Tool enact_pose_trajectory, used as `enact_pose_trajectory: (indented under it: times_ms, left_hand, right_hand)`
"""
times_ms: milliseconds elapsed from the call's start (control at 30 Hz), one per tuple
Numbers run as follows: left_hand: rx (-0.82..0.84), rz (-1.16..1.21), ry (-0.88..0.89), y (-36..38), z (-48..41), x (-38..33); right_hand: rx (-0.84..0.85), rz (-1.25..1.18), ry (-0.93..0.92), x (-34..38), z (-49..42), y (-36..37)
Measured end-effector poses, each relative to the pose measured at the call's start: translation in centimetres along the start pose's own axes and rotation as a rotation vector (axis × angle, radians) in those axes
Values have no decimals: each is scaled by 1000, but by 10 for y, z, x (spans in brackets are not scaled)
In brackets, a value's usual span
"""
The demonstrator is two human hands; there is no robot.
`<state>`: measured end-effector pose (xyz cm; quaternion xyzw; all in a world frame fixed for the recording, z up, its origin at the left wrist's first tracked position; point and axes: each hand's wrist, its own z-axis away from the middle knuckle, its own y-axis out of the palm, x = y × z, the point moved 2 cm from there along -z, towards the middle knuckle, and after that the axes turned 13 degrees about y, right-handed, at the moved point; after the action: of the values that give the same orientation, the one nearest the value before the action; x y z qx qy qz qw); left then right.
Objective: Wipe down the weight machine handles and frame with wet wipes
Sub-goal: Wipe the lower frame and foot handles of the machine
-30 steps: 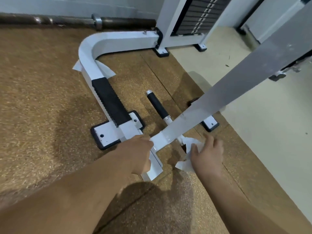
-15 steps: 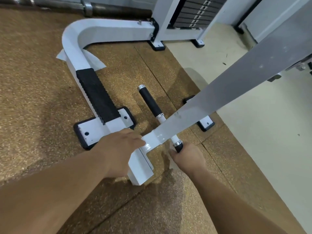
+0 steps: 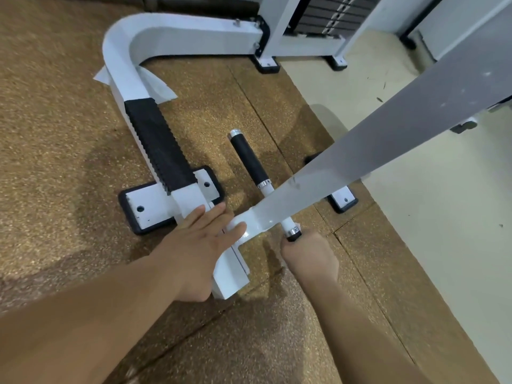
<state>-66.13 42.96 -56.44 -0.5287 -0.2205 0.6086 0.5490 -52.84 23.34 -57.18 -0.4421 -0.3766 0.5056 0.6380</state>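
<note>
Head camera view, looking down: the left hand (image 3: pixel 202 239) lies flat with fingers spread on the white frame (image 3: pixel 230 270) of the weight machine, while the right hand (image 3: pixel 309 257) is closed in a fist around the near handle (image 3: pixel 293 234), hiding any wipe. Two black-gripped handles show, the far handle (image 3: pixel 249 160) bare. Two sheets of white paper (image 3: pixel 158 87) flank the curved tube on one speckled brown floor (image 3: pixel 55 134).

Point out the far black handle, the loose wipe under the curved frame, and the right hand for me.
Far handle (image 3: pixel 249 159): head view, middle of its black grip.
Loose wipe (image 3: pixel 158 85): head view, the flap showing right of the curved frame.
Right hand (image 3: pixel 309 257): head view, back of the fist closed round the near handle.
</note>
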Motion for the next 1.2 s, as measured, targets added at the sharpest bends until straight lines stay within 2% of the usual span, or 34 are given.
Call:
enact_pose_trajectory:
  times_ms: [100,167,233,367,467,500,567,633,700,767,833,900,967,1000,1033,1100,1200]
  left_hand:
    - [27,-18,-1,1,0,-1]
    - [45,-26,-7,2,-1,-1]
    - [65,-4,-9,0,-3,-1]
    - [110,39,-7,-6,-4,-2]
    - [130,45,-14,-6,-4,-3]
    - [136,44,-15,-6,-4,-4]
    - [142,42,-19,-7,-3,-5]
    - [139,54,-17,-10,-3,-6]
    - [137,46,-16,-12,-1,-7]
    - [161,37,-24,-16,-2,-10]
    - [153,46,-36,-22,-6,-19]
    - [-40,102,-21,-29,-12,-38]
    - [-339,241,8,-32,-20,-62]
    - [-438,356,6,-32,-25,-74]
    - [-462,486,-21,-30,-32,-82]
    - [-387,795,-146,-26,-48,-93]
    - [-236,1405,-300,-13,-69,-99]
  right_hand:
    - [-304,35,-92,0,22,12]
    - [-368,37,-218,-8,33,22]
    - [-265,81,-272,-21,36,24]
    - [101,-6,-361,-24,39,-20]
    - [373,-375,-129,-16,45,-45]
    - [394,-429,-106,-15,45,-47]
    - [360,-421,-191,-18,43,-48]
    - [271,-294,-269,-26,39,-50]
    - [96,-88,-324,-32,30,-54]
    - [19,1,-317,-35,21,-55]
    - [77,-101,-243,-38,15,-52]
    - [208,-304,-185,-40,12,-43]
    - [298,-459,-169,-39,13,-38]
    - [326,-517,-159,-39,13,-37]
    - [345,-592,-128,-38,12,-37]
    - [363,-754,-23,-36,7,-42]
    - [432,-884,91,-36,4,-47]
